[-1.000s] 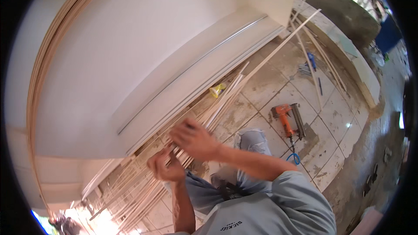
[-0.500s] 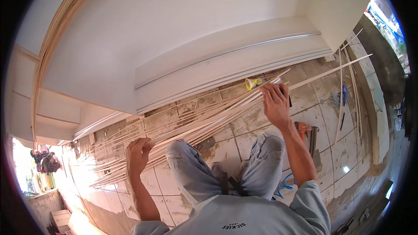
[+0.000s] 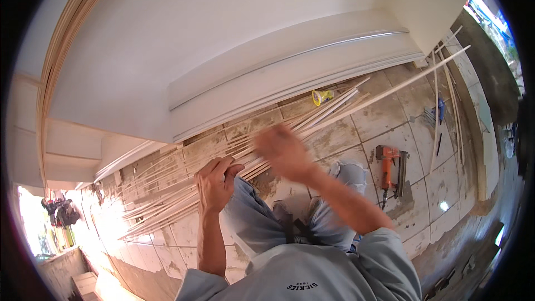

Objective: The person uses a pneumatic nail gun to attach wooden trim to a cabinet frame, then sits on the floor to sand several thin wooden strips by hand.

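Note:
My left hand (image 3: 216, 184) is in front of my left knee, its fingers curled round a long pale wooden strip (image 3: 398, 86). The strip slants from that hand up to the far right. Smeared by motion, my right hand (image 3: 284, 153) is over the same strip, just right of my left hand. Its fingers are too blurred to read, and anything under its palm is hidden. Below and beyond both hands, a spread of several more thin wooden strips (image 3: 167, 207) lies along the tiled floor.
A white cabinet base (image 3: 301, 72) runs along the far side. Beside it stands a yellow-and-clear tub (image 3: 322, 97). An orange nail gun (image 3: 387, 170) lies right of my knees. Farther right are a blue tool (image 3: 441, 110) and more strips (image 3: 455, 108) near a low ledge (image 3: 484, 128).
My right hand has swept left along the strip, toward my left hand. My left hand has shifted right, nearer my knee. The strip's far end has swung slightly up in the picture.

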A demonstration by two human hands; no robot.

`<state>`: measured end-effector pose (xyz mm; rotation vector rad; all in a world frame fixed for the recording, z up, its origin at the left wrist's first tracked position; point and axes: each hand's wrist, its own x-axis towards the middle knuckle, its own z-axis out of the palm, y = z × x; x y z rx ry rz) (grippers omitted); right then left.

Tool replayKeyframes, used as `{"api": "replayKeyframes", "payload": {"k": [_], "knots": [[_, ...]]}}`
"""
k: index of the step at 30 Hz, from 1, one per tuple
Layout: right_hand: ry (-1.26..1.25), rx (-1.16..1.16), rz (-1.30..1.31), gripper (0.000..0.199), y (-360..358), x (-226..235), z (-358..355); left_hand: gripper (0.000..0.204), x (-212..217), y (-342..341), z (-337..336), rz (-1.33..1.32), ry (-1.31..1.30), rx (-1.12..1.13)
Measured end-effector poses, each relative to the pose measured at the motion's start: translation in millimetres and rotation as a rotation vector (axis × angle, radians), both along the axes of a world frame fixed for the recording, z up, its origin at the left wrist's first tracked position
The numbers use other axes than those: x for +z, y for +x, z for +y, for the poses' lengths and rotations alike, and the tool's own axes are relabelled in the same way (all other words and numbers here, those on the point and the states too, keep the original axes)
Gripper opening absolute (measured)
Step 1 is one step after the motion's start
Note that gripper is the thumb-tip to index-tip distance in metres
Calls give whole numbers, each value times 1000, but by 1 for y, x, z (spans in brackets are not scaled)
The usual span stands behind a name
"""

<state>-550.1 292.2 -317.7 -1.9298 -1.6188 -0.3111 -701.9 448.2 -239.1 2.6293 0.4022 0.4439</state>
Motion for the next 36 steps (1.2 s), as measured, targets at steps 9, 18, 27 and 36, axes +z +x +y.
{"api": "replayKeyframes", "payload": {"k": [9,18,27,36], "knots": [[-114,-354,228,27,62,-26,-49,14,-4,6,-6,38,-38,-24],[-86,-551,279,33,73,-38,-66,13,-9,-20,25,54,-279,-44],[46,-174,67,43,-16,8,7,10,-7,24,2,88,-267,-165],[-120,-593,25,37,63,-17,-61,9,-7,37,6,210,-424,-192]]}}
